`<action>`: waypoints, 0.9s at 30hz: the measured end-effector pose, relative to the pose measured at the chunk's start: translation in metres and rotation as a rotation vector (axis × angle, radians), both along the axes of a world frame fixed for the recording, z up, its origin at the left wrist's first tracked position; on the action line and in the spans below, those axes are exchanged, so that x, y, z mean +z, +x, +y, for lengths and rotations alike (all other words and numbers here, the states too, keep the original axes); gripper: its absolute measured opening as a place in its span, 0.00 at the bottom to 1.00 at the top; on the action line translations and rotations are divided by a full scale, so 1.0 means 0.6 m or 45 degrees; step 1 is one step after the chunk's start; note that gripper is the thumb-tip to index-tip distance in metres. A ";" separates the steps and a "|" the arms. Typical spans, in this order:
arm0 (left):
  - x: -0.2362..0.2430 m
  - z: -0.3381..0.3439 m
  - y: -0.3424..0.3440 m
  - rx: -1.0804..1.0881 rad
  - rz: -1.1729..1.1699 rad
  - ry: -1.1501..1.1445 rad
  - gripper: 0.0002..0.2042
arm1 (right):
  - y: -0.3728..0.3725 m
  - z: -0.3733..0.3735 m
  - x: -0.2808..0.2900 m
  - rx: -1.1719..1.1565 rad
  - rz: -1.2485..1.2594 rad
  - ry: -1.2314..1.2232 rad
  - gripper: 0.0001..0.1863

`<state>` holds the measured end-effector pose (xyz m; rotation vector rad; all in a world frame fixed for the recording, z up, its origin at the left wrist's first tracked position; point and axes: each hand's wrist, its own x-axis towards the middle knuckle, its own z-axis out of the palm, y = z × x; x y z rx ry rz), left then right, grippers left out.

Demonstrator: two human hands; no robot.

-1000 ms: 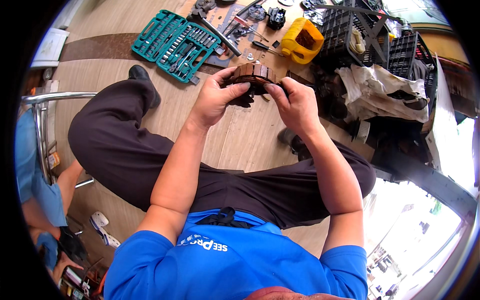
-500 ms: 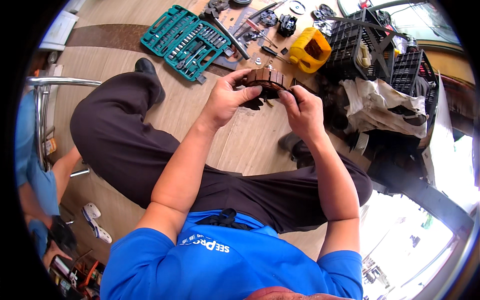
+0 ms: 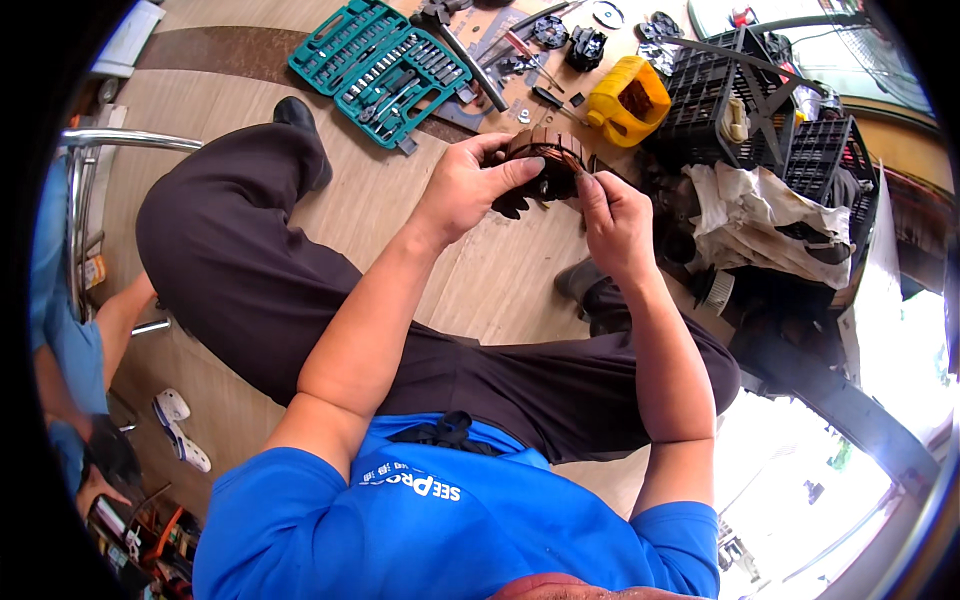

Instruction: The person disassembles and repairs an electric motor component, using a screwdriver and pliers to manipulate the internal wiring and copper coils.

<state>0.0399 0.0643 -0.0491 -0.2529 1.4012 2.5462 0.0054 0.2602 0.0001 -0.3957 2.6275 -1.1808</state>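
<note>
In front of me, above the floor, I hold a round motor part (image 3: 548, 149). Brown, copper-toned segments line its rim, and dark, fin-like pieces hang below. My left hand (image 3: 467, 190) clasps its left side, the thumb lying across the front face. At the other side, my right hand (image 3: 617, 218) pinches the edge between thumb and bent fingers. What exactly the right fingertips grip, whether the rim or a wire on it, is too small to tell. The part's far side is hidden.
A green socket set case (image 3: 385, 75) lies unfolded ahead-left. Beyond my hands are a cut-open yellow jug (image 3: 628, 105), a screwdriver (image 3: 548, 97) and dark machine parts (image 3: 584, 48) on cardboard. Black crates (image 3: 705, 100) and a stained cloth (image 3: 770, 215) stand right. Another person's arm (image 3: 122, 315) shows left.
The motor part has tipped so that more of its dark inner face shows. Both hands have shifted slightly to the right in the picture, keeping their hold.
</note>
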 end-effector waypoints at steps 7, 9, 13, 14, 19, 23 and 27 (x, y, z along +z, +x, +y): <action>0.011 0.002 0.000 0.064 0.009 -0.080 0.17 | -0.003 0.003 -0.008 0.018 0.000 0.035 0.20; 0.011 0.001 0.000 0.061 0.007 -0.103 0.17 | -0.003 0.003 -0.010 0.011 -0.018 0.025 0.20; 0.004 0.002 -0.001 0.067 0.023 -0.124 0.17 | -0.003 0.003 -0.013 0.003 -0.048 0.008 0.20; 0.001 0.003 -0.002 0.064 0.034 -0.132 0.18 | -0.003 0.004 -0.014 0.002 -0.054 0.004 0.20; 0.003 0.002 -0.002 0.046 0.044 -0.107 0.19 | -0.003 0.002 -0.012 0.000 -0.047 -0.022 0.20; -0.005 0.003 -0.002 0.041 0.016 -0.050 0.19 | -0.003 0.002 -0.014 -0.020 -0.057 -0.029 0.20; -0.010 0.000 -0.002 0.017 -0.064 0.097 0.19 | -0.002 0.004 -0.017 -0.029 -0.005 -0.017 0.20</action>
